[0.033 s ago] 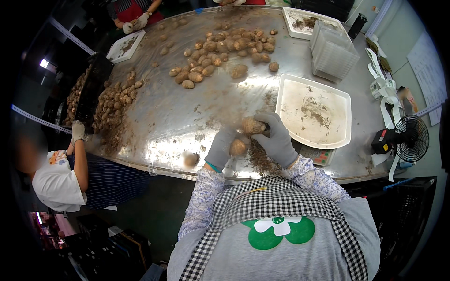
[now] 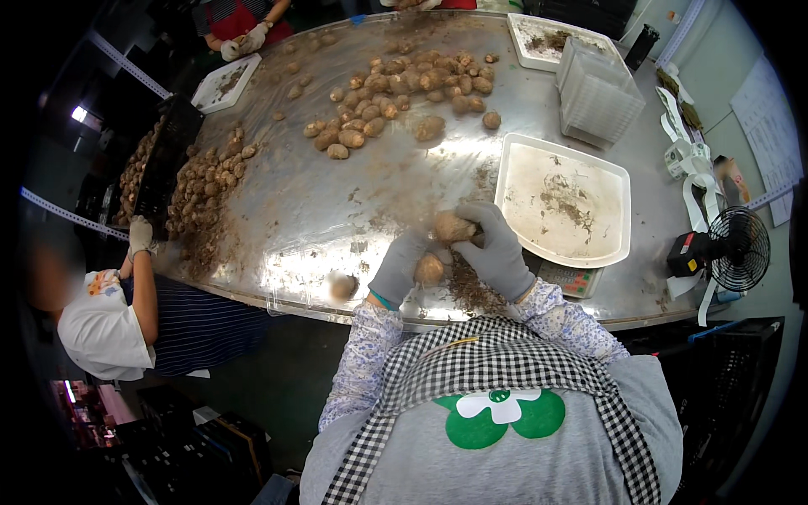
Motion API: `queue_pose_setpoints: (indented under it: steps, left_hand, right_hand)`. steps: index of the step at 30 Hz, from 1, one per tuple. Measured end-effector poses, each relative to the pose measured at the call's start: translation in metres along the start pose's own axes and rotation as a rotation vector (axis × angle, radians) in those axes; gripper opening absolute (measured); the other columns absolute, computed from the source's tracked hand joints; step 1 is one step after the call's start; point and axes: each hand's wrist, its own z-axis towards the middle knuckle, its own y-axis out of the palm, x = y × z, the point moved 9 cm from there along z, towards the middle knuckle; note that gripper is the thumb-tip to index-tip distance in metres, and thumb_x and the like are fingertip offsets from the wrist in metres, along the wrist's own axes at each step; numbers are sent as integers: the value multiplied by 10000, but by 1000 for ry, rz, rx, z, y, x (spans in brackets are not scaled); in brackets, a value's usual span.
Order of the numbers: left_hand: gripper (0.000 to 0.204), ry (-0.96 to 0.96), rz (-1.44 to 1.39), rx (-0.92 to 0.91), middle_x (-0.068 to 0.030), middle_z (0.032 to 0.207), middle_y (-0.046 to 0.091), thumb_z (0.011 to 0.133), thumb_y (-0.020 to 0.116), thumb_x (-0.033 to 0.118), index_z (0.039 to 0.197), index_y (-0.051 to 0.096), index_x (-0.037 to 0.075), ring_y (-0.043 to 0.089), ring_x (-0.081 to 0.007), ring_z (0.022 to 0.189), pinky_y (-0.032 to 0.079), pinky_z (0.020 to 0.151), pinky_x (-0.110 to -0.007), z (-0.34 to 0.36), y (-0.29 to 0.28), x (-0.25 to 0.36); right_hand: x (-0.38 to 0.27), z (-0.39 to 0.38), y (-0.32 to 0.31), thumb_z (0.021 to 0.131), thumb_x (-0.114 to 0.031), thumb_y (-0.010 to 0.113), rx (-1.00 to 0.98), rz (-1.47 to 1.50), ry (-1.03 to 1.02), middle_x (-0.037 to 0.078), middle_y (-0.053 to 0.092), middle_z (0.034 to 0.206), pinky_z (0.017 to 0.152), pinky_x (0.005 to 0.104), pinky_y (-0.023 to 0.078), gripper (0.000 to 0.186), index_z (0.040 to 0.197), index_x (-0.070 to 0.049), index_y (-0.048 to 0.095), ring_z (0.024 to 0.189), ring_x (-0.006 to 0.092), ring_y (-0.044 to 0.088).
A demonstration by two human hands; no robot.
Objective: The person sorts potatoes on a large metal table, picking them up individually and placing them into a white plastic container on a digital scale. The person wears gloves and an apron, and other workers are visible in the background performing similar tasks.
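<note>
Nearest the body, the left hand (image 2: 402, 268) (grey-gloved) curls its fingers around a brown tuber (image 2: 429, 269) just above the steel table (image 2: 337, 210) edge, while the right hand (image 2: 497, 252) closes its fingers on a second tuber (image 2: 453, 227) a little higher, the two touching — a heap of rootlets (image 2: 471, 290) lies under them and one loose tuber (image 2: 342, 286) sits to the left. Just right stands a soiled white tray (image 2: 610, 177). Farther off lie a spread of tubers (image 2: 404, 88), a stack of clear trays (image 2: 598, 93) and — at the left edge — a co-worker's gloved hand (image 2: 140, 237).
</note>
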Motion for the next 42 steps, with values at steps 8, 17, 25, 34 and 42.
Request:
queue_pose_setpoints:
  steps: [8,17,25,34,42]
  left_hand:
    - [626,186,-107,-163,-124,1154,600,892,662,310,1371,416,-9,633,-142,768,550,648,-264,-15,25,32]
    - [641,277,56,-31,-143,1255,547,847,641,53,1422,363,2,616,-175,970,535,801,-272,-19,21,35]
    - [586,310,-133,119,-128,1255,540,901,553,26,1442,330,1,623,-166,891,537,760,-279,-50,11,23]
    - [598,466,139,237,-175,1317,467,882,549,-28,1432,318,10,587,-187,1019,558,794,-296,-85,-14,7]
    - [616,429,-127,343,-187,1301,479,872,546,-66,1431,290,-31,595,-214,1038,535,847,-290,-79,-26,2]
  right_hand:
    - [35,-10,-8,877,-124,637,31,367,420,126,622,1028,833,316,487,291,1146,-25,583,972,246,600]
    - [-9,1,4,828,-253,704,-77,-106,121,137,622,1078,899,357,470,315,1042,-29,649,1025,274,589]
    - [-26,20,60,875,-178,608,-259,-249,-364,107,649,1088,864,395,491,277,1127,-66,634,1001,270,613]
    - [82,55,48,926,-313,582,-176,110,667,81,653,763,677,343,501,322,916,-6,679,709,177,608]
    - [30,18,68,875,-223,623,-522,-17,323,147,663,1061,885,325,489,483,1314,-41,532,983,209,637]
